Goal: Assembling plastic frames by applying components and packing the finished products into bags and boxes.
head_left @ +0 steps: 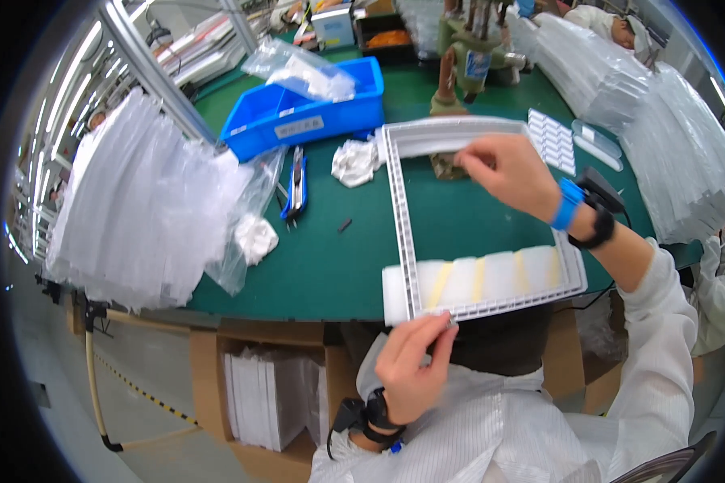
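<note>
A white rectangular plastic frame (405, 217) with ribbed edges lies on the green table. Under its near side is a white foam sheet (459, 278) with yellow strips. My left hand (415, 366) is at the frame's near edge, thumb and forefinger pinched on a small shiny metal piece (452, 321). Over the frame's far right part hangs my right hand (507, 173), fingers bent and pressed together; what they hold, if anything, is too small to make out. Just left of those fingers, a metal block (445, 166) under the green press (461, 68) shows inside the frame.
A blue divided bin (298, 121) holding plastic bags stands at the back left. Nearer lie a blue utility knife (296, 185), crumpled white cloth (354, 163) and a small dark piece (345, 225). White compartment trays (551, 142) lie right. Wrapped white stacks (149, 201) flank the table.
</note>
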`<state>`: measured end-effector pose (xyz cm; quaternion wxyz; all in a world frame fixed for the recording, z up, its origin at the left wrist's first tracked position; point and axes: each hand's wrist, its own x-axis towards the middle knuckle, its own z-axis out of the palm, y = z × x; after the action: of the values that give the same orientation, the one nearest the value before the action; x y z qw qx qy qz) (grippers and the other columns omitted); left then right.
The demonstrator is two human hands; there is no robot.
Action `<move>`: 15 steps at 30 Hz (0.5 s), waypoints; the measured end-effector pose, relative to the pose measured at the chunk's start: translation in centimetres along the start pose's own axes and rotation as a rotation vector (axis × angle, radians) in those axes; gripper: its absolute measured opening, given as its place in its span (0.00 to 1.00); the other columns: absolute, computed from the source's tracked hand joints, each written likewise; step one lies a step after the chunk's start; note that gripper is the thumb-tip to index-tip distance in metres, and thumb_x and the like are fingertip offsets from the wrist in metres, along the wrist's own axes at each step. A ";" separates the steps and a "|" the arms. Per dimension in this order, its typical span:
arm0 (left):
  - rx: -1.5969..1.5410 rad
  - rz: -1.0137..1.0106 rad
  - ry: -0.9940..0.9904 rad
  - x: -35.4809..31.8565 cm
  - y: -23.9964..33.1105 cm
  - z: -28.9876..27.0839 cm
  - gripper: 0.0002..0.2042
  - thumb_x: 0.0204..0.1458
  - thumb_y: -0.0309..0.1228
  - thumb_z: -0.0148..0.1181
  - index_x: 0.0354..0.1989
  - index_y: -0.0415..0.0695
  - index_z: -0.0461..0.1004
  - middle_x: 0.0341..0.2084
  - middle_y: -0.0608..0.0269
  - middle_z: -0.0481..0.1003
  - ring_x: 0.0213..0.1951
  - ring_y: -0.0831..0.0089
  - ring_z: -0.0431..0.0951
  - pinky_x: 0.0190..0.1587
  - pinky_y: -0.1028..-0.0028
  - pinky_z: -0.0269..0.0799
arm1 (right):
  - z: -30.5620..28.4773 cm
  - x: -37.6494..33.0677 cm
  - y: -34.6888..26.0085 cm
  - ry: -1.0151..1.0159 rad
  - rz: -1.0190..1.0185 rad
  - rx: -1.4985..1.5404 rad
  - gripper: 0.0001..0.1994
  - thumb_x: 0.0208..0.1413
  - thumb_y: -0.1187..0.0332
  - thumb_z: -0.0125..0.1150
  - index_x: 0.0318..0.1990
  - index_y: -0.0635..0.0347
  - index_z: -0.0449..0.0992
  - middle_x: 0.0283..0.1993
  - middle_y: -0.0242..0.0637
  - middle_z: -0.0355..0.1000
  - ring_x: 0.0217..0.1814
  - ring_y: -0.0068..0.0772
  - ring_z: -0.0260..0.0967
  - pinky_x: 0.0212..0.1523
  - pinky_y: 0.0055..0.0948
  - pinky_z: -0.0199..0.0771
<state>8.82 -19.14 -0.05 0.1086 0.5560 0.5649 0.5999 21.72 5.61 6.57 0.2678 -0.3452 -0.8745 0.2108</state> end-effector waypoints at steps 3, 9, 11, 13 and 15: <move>0.034 -0.012 0.033 0.4 0.5 -0.9 0.14 0.43 0.14 0.70 0.40 0.37 0.80 0.33 0.56 0.80 0.29 0.72 0.78 0.29 0.78 0.72 | -1.0 -4.8 -7.2 -0.502 0.221 0.385 0.09 0.57 0.70 0.61 0.36 0.69 0.82 0.28 0.39 0.79 0.29 0.22 0.75 0.34 0.24 0.77; 0.075 0.140 0.084 0.6 0.7 -1.0 0.14 0.44 0.15 0.71 0.40 0.38 0.81 0.34 0.57 0.79 0.31 0.71 0.80 0.30 0.78 0.73 | -0.7 -7.4 -9.7 -0.632 0.215 0.523 0.10 0.55 0.72 0.62 0.38 0.72 0.82 0.31 0.41 0.81 0.32 0.24 0.78 0.39 0.21 0.79; 0.081 0.145 0.088 0.4 0.7 -1.1 0.14 0.44 0.15 0.71 0.40 0.39 0.81 0.34 0.57 0.79 0.31 0.70 0.80 0.30 0.78 0.74 | -0.8 -7.5 -10.2 -0.662 0.251 0.538 0.10 0.55 0.72 0.62 0.38 0.72 0.82 0.31 0.41 0.81 0.33 0.23 0.78 0.40 0.21 0.79; 0.089 0.153 0.093 0.2 0.8 -1.2 0.14 0.44 0.15 0.71 0.40 0.39 0.81 0.34 0.57 0.79 0.32 0.70 0.80 0.31 0.77 0.74 | -0.9 -7.6 -10.3 -0.677 0.283 0.524 0.10 0.55 0.72 0.62 0.38 0.72 0.82 0.31 0.40 0.81 0.34 0.23 0.78 0.40 0.21 0.79; 0.085 0.153 0.084 -0.1 0.8 -1.2 0.13 0.44 0.15 0.71 0.40 0.38 0.81 0.34 0.57 0.79 0.32 0.69 0.80 0.32 0.76 0.75 | -0.7 -7.5 -10.6 -0.693 0.275 0.506 0.10 0.55 0.72 0.63 0.38 0.72 0.82 0.32 0.41 0.81 0.34 0.23 0.78 0.41 0.21 0.79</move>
<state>8.28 -20.14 0.84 0.0150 0.5760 0.5500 0.6046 21.59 -6.82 10.56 0.0047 -0.2907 -0.7794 0.5549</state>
